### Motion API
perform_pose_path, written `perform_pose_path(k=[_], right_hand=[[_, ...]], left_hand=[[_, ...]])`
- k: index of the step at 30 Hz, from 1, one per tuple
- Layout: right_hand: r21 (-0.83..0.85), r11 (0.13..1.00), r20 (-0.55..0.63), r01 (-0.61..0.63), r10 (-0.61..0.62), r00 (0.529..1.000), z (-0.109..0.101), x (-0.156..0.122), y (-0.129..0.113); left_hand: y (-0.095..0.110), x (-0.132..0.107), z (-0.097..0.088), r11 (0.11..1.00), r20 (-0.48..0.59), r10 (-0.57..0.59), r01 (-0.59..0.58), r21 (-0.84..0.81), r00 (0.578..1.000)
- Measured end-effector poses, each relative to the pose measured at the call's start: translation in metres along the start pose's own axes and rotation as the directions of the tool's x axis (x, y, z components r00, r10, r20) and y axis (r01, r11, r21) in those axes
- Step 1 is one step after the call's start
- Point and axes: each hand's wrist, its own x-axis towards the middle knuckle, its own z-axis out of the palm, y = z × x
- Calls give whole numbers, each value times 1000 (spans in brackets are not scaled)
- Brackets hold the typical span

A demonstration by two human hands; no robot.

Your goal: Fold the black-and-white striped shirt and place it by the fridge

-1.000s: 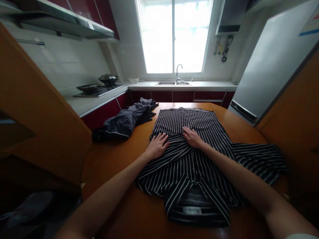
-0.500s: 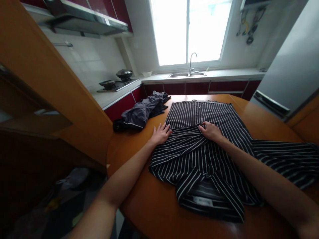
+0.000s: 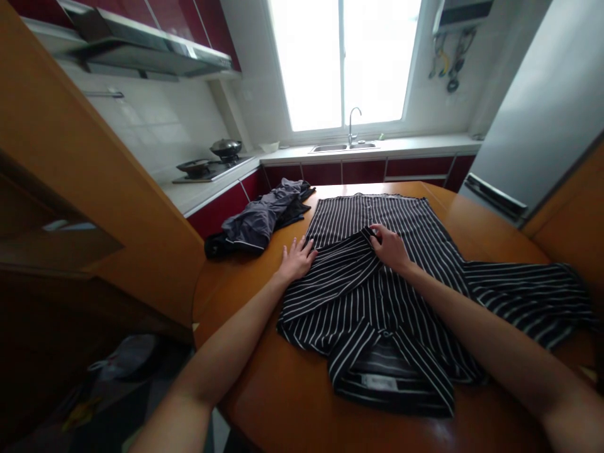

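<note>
A black shirt with white stripes (image 3: pixel 396 220) lies spread on the wooden table, its collar toward me and its hem toward the window. One sleeve (image 3: pixel 335 270) is folded across the body; the other sleeve (image 3: pixel 528 296) stretches out to the right. My right hand (image 3: pixel 389 246) pinches the cuff end of the folded sleeve near the button line and holds it slightly raised. With fingers spread, my left hand (image 3: pixel 298 259) rests flat at the shirt's left edge, by the fold of that sleeve. A pale label (image 3: pixel 379 382) shows inside the collar.
A heap of grey and black clothes (image 3: pixel 257 217) lies on the round wooden table (image 3: pixel 255 371) at the far left. Behind are a stove with pans (image 3: pixel 226 149), a sink (image 3: pixel 346 147) under the window, and a fridge (image 3: pixel 509 126) on the right. A bag (image 3: pixel 127 355) sits on the floor.
My right hand has lifted the sleeve's cuff end a little and moved it slightly toward the hem. My left hand stays at the shirt's edge. The camera view has shifted slightly.
</note>
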Motion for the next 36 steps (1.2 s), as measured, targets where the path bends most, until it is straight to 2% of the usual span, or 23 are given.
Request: perform_pose_path(k=[2,4,5,7,10,12,13,15,17,19,23,26,29,32,33,34,36], right_hand=[[-40,999,67,-9,12,998,4,0,5],[-78,997,93,-3,10,996,5,-1,7],[-86,996,80,8,-1,997,5,-1,7],[-76,995,28,59,-57,998,3,-1,3],[-49,976,36,212,-210,977,4,-5,-4],[-49,953,147,299,-289,946,9,-9,-7],[-56,947,221,317,-298,929,12,-11,-7],[-81,949,361,304,-257,896,19,-14,-5],[-105,957,449,269,-196,872,24,-15,-2],[-116,960,481,254,-170,860,25,-15,-1],[-128,962,481,243,-154,863,22,-14,-1],[-135,963,476,232,-142,868,22,-14,-3],[-131,963,467,234,-148,872,22,-15,-2],[-121,965,463,231,-151,874,23,-15,0],[-115,967,461,229,-152,874,23,-15,1],[-110,968,458,225,-152,876,23,-15,2],[-101,970,450,220,-153,880,24,-15,3]], left_hand=[[11,-8,-6,998,-82,55,-52,34,995],[25,-20,-12,978,-112,206,-203,43,972],[33,-26,-14,952,-95,307,-305,29,947],[47,-38,-16,866,-28,499,-500,-28,866],[62,-51,-16,704,89,709,-696,-139,700],[69,-56,-16,605,147,796,-768,-210,587],[71,-58,-16,569,166,822,-789,-232,544],[74,-62,-18,535,189,844,-809,-242,501],[76,-64,-19,533,199,845,-814,-232,497],[77,-66,-19,534,196,844,-816,-223,499],[77,-67,-18,532,193,845,-818,-218,498],[79,-68,-18,555,229,830,-795,-245,509],[82,-70,-25,565,251,825,-745,-354,507],[77,-66,-42,512,236,852,-647,-565,468],[73,-63,-49,489,202,853,-602,-631,481],[68,-60,-56,474,150,837,-559,-680,526],[57,-53,-66,473,7,736,-507,-721,677]])
